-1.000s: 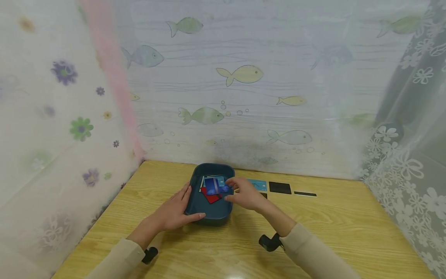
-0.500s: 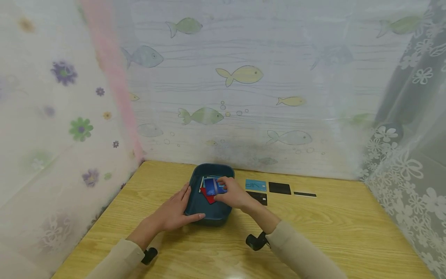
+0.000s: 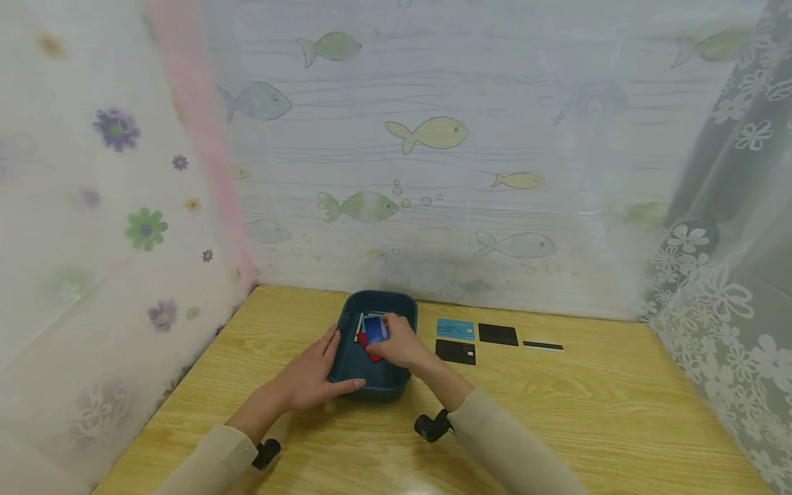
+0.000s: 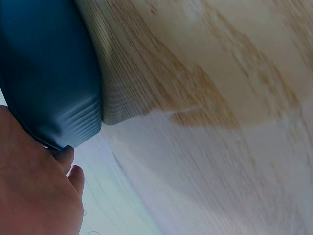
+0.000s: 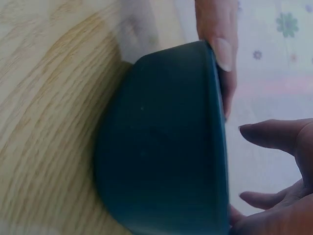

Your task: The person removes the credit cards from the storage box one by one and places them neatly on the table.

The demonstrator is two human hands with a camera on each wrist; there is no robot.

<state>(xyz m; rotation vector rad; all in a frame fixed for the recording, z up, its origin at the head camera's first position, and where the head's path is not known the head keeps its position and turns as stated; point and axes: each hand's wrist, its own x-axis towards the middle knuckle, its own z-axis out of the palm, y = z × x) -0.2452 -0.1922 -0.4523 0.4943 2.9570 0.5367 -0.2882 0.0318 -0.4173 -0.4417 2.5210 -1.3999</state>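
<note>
A deep dark-teal tray (image 3: 374, 394) sits on the wooden table, with overlapping cards inside: a blue one (image 3: 374, 328) on top, a red one (image 3: 362, 341) partly beneath, and a white-edged piece at the left. My left hand (image 3: 312, 375) rests on the tray's left rim, fingers straight along it and thumb across the front corner. Above the cards is my right hand (image 3: 401, 344), thumb and fingers parted on either side of the blue card in the head view. In the right wrist view its fingertips (image 5: 252, 132) show apart above the rim, nothing visible between them.
Right of the tray lie a light blue card (image 3: 454, 328) marked VIP, a black card with a chip (image 3: 456, 351), a plain black card (image 3: 498, 335) and a thin dark strip with a white edge (image 3: 543, 345). A fish-print curtain (image 3: 433, 206) hangs behind the table.
My right hand has moved left from the tray's right rim to over the blue card, uncovering the cards on the table behind it. My left hand has stayed in place.
</note>
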